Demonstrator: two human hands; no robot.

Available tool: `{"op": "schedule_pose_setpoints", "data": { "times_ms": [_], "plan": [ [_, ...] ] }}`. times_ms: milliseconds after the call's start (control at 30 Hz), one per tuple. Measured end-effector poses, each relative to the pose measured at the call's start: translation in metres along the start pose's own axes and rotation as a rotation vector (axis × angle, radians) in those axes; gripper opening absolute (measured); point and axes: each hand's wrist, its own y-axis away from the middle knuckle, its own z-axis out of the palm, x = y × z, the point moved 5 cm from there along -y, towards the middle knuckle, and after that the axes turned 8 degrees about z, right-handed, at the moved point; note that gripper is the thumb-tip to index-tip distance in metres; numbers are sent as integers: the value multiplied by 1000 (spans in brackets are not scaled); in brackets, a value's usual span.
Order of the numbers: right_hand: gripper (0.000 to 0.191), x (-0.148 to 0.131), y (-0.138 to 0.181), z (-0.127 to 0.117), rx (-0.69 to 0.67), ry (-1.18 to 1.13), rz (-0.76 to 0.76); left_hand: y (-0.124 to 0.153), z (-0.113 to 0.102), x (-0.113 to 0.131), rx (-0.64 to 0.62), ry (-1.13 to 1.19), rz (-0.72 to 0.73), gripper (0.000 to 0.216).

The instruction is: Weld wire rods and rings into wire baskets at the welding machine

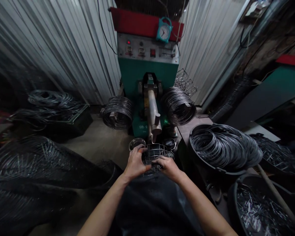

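Note:
Between my two hands is a round wire basket [155, 151], held under the tip of the metal arm [153, 108] of a green machine [147, 68]. My left hand [135, 161] grips the basket's left side, with orange bands on the thumb and a finger. On the right side, my right hand [169, 166] has its fingers curled over the basket's near edge. The arm's pointed end comes down at the basket's far rim; whether they touch, I cannot tell. My fingers hide parts of the near wires.
Wire-ring coils hang left [119, 113] and right [179, 105] of the machine. At right stand a tub of wire rings [223, 149] and a tub of short metal pieces [260, 209]. Wire bundles [51, 101] lie at left. A teal clock [164, 30] hangs on the machine.

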Motion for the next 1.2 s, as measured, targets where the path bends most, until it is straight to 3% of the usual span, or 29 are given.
{"op": "schedule_pose_setpoints", "data": {
  "times_ms": [233,600,933,1200],
  "plan": [
    [45,1,-1,-1,-20,-24,-21,-4,-3,-1,6,22,27,59],
    [36,3,-11,-5,46,0,-68,-13,-1,-13,9,58,-2,62],
    [43,7,-25,-17,55,12,-27,-24,3,-18,38,162,-97,58],
    [40,14,-36,-17,179,-29,30,-38,1,-20,73,91,-154,58]
  ]
}}
